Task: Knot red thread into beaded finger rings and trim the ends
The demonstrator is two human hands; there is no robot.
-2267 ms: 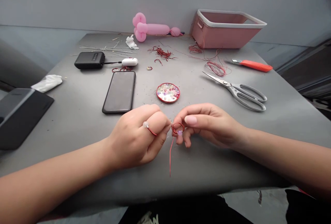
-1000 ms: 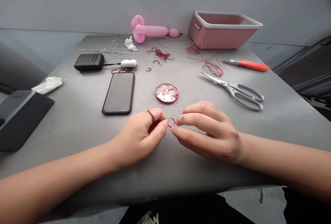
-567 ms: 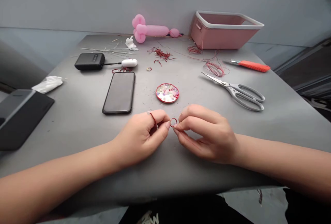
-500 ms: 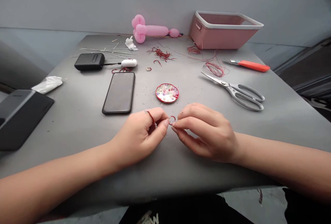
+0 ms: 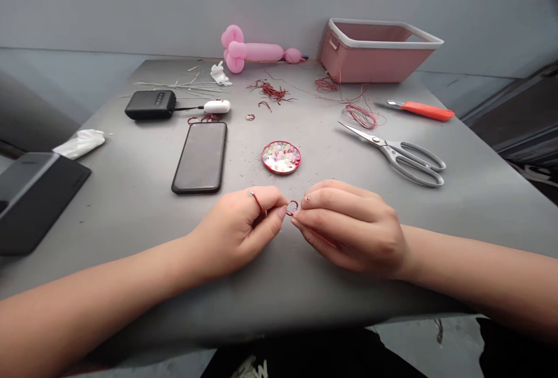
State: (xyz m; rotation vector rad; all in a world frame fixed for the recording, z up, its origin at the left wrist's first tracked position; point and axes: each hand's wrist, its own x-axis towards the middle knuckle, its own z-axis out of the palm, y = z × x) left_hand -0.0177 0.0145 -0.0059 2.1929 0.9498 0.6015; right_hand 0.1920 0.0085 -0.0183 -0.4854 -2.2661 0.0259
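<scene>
Pinched between both hands is a tiny red wire loop (image 5: 292, 207): left hand (image 5: 238, 229) and right hand (image 5: 351, 227) each have fingertips closed on it, just above the grey table (image 5: 131, 192), near the bead dish (image 5: 281, 157). Scissors (image 5: 399, 154) lie well apart.

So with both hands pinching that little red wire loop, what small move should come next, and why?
Probably another small twist of the right hand while the left hand steadies the wire loop: both grips pinch the loop, and a loose wire tail trails under the right fingers.
</scene>
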